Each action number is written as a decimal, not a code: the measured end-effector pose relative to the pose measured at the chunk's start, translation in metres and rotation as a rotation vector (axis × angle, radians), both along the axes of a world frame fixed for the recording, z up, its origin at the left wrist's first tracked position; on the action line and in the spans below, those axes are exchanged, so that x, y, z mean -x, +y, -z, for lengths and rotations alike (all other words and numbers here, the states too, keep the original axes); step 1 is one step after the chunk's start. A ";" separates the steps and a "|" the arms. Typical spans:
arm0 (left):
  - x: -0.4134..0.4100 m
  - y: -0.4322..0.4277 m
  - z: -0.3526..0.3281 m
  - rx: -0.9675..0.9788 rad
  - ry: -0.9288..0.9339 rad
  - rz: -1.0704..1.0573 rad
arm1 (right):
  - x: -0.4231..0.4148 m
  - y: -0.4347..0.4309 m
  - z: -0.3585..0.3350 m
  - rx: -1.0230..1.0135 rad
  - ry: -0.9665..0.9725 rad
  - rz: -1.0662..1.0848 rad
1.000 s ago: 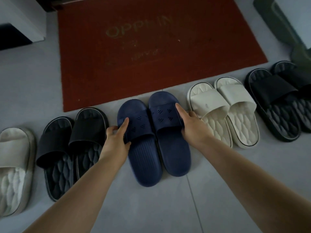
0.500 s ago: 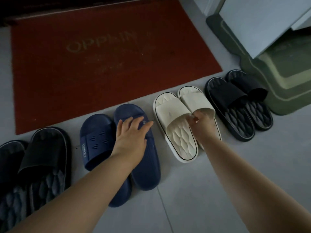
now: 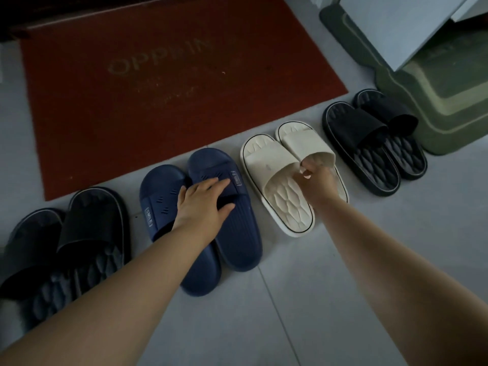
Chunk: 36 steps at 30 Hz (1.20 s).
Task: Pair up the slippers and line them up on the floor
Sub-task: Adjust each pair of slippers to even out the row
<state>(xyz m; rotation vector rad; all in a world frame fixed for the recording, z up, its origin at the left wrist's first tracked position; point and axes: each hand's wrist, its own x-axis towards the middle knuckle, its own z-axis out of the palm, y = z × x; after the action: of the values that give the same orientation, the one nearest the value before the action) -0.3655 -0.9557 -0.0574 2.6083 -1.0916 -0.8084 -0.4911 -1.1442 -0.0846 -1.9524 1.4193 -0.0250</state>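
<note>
Four pairs of slippers stand in a row on the grey floor along the doormat's front edge. My left hand [image 3: 203, 204] rests with straight fingers on the strap of the right navy slipper [image 3: 232, 233], and the left navy slipper [image 3: 163, 196] lies against it. My right hand [image 3: 317, 175] pinches the rear edge of the strap of the right cream slipper [image 3: 303, 141]. The left cream slipper [image 3: 274, 180] lies beside it. One black pair [image 3: 79, 233] is at the far left, another black pair [image 3: 369, 143] at the right.
A red doormat [image 3: 158, 88] with faded lettering lies behind the row. A green mat [image 3: 435, 101] sits at the right, touching the far black slipper, with a white panel [image 3: 396, 27] above it. Bare grey floor tiles [image 3: 290, 313] stretch in front of the slippers.
My right hand left the navy pair and took hold of the right cream slipper's strap. My left hand shifted from the left navy slipper onto the right one. The view swung right.
</note>
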 end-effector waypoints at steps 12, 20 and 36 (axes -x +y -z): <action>0.040 0.072 -0.075 0.158 0.172 -0.058 | 0.098 0.032 -0.176 0.091 0.256 -0.250; 0.072 0.037 -0.061 0.390 0.219 -0.211 | 0.148 -0.048 -0.140 0.101 0.366 -0.260; 0.139 -0.289 0.013 0.331 0.255 -0.232 | 0.108 -0.318 -0.004 0.118 0.141 -0.550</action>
<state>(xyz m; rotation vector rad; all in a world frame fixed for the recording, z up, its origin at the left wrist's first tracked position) -0.5044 -1.2449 -0.0703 2.2312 -0.7609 -0.8013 -0.5992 -1.4625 -0.0801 -2.4215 0.9354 0.2921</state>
